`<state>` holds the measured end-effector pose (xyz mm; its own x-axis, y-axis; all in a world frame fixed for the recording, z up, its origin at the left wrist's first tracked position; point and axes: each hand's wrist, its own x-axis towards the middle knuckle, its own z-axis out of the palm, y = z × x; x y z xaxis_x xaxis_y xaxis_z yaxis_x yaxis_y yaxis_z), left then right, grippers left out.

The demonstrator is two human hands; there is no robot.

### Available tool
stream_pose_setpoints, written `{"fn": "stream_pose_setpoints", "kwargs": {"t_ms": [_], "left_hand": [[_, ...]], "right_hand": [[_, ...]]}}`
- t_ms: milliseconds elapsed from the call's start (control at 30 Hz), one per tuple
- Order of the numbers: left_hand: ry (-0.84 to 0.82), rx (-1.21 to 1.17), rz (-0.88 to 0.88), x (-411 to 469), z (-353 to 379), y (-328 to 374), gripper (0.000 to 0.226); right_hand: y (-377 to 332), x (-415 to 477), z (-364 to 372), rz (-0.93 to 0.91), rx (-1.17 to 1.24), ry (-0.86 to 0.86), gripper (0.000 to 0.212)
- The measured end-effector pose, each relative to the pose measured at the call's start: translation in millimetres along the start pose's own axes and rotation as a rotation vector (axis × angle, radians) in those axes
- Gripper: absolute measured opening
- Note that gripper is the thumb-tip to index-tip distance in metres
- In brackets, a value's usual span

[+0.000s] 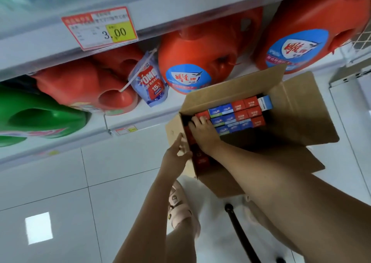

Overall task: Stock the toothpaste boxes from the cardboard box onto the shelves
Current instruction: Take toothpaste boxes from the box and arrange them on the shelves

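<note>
The right hand point(202, 131) reaches down inside the cardboard box point(218, 182), its fingers curled over the end of one red toothpaste box point(201, 114) at the left end of the packed rows. The left hand point(176, 152) is outside the box, its fingers straight and laid flat against the near-left wall with the thumb at the rim, holding nothing.

The toothpaste boxes point(241, 115) stand on end in tight rows inside the cardboard box. About six show red ends, counting the one under the fingers, about five show blue ends, and one at the far right end is pale blue and white. More red boxes lie along the near-left wall in shadow, and I cannot count them. The cardboard box stands on the white tiled floor point(60, 182) with its four flaps folded open, hard against the bottom shelf point(100, 131).

On that shelf three orange-red detergent jugs point(200, 58) show plainly, two of them with blue oval labels. There is also one green jug point(40, 118) and one OMO refill pouch point(150, 82) tied to a jug handle. Two price tags are readable as tags: a large one point(100, 27) on the upper shelf edge and a small one point(126, 130) on the lower. One sandalled foot point(178, 208) and one black pole point(241, 232) are seen below the arms.
</note>
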<state>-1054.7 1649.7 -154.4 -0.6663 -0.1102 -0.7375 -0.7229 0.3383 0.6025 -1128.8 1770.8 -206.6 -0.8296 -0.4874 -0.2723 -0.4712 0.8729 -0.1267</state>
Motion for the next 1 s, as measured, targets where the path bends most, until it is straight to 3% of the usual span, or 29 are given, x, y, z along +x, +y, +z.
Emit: {"fn": "stream_pose_setpoints", "kwargs": {"t_ms": [100, 267, 400, 567, 767, 833, 900, 1000], "left_hand": [[-0.006, 0.004, 0.012, -2, -3, 0, 0.062], [-0.044, -0.018, -0.020, -12, -7, 10, 0.068], [-0.077, 0.004, -0.057, -35, -10, 24, 0.078], [-0.073, -0.046, -0.014, -75, -9, 46, 0.082], [-0.043, -0.180, 0.087, -182, -19, 79, 0.064], [-0.067, -0.254, 0.137, -204, -22, 90, 0.074], [-0.104, -0.270, 0.155, -220, -30, 105, 0.088], [-0.317, -0.213, 0.183, -250, -41, 133, 0.101]], "right_hand": [[-1, -4, 0, -0.015, 0.034, -0.110, 0.042], [4, -6, -18, -0.039, 0.131, -0.041, 0.046], [6, -16, -64, -0.037, 0.179, -0.215, 0.073], [13, -64, -148, 0.063, 0.494, -0.179, 0.079], [41, -138, -263, 0.274, 0.873, -0.046, 0.053], [53, -159, -290, 0.274, 0.916, -0.003, 0.035], [55, -175, -308, 0.286, 1.249, -0.076, 0.016], [57, -192, -330, 0.307, 1.572, -0.220, 0.020]]}}
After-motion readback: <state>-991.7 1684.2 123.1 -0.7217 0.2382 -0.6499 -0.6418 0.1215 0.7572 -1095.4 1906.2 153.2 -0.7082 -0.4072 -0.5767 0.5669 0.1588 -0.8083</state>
